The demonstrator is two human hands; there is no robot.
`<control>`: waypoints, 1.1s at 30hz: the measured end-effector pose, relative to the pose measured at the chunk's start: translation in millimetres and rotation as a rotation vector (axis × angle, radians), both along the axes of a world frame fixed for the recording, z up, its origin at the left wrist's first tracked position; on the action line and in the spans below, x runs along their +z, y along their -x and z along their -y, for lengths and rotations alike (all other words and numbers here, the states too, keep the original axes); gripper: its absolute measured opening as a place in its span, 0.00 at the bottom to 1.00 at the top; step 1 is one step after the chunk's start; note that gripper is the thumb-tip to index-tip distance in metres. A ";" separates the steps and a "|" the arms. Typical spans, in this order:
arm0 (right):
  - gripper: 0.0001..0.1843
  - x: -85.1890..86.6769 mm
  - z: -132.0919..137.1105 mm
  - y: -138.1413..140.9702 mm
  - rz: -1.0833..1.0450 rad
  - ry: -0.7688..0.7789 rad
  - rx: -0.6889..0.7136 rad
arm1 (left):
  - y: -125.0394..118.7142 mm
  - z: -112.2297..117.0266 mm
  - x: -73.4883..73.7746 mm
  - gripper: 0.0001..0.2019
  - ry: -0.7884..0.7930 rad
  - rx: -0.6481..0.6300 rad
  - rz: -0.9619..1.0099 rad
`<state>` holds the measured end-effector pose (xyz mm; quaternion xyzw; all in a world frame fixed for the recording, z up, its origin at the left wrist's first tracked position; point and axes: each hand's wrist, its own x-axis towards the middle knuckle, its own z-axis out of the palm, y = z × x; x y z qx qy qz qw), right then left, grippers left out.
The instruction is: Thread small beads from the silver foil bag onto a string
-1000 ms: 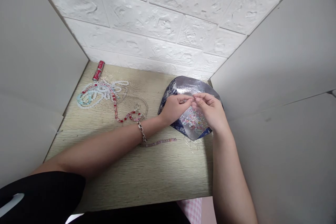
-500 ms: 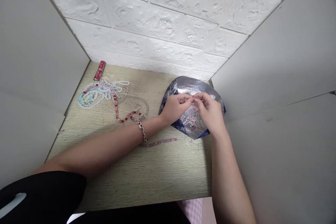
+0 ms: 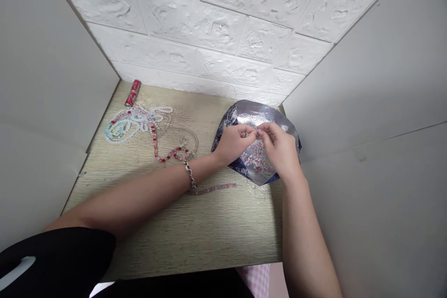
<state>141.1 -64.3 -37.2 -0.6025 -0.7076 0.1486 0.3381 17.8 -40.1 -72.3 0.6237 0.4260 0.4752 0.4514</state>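
Observation:
My left hand [image 3: 234, 143] and my right hand [image 3: 280, 150] meet fingertip to fingertip, both closed in a pinch. Between them shows a tiny shiny bead [image 3: 257, 133], apparently in my right fingers; whatever my left fingers pinch is too small to make out. Below the hands lies an opened-out bag [image 3: 260, 111] with a silver lining and dark blue patterned edges. Loose pink, clear and pale beads [image 3: 256, 157] are heaped on the lining, partly covered by my right hand. A short string of pinkish beads [image 3: 216, 188] lies in front of the bag, one end behind my left wrist.
Tangled white, pale blue and red bead strands [image 3: 139, 123] spread over the left of the wooden table [image 3: 195, 233]. A red cylinder [image 3: 132, 93] stands near the back corner. Fine clear threads [image 3: 258, 191] lie by the bag. A white brick-patterned wall [image 3: 223, 28] and side panels enclose the table.
Both hands stay at nearly the same spot over the bag, with only slight finger movement. The tiny bead at the fingertips shows a little more clearly. The view has shifted slightly.

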 end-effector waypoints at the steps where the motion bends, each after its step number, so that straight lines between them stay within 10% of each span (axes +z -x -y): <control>1: 0.10 0.1 0.3 0.2 0.000 0.003 0.002 | 0.1 -0.1 -0.1 0.10 -0.002 0.002 -0.009; 33: 0.09 -1.7 -1.3 0.6 0.023 -0.008 -0.002 | 0.4 1.1 2.9 0.09 0.022 0.021 -0.056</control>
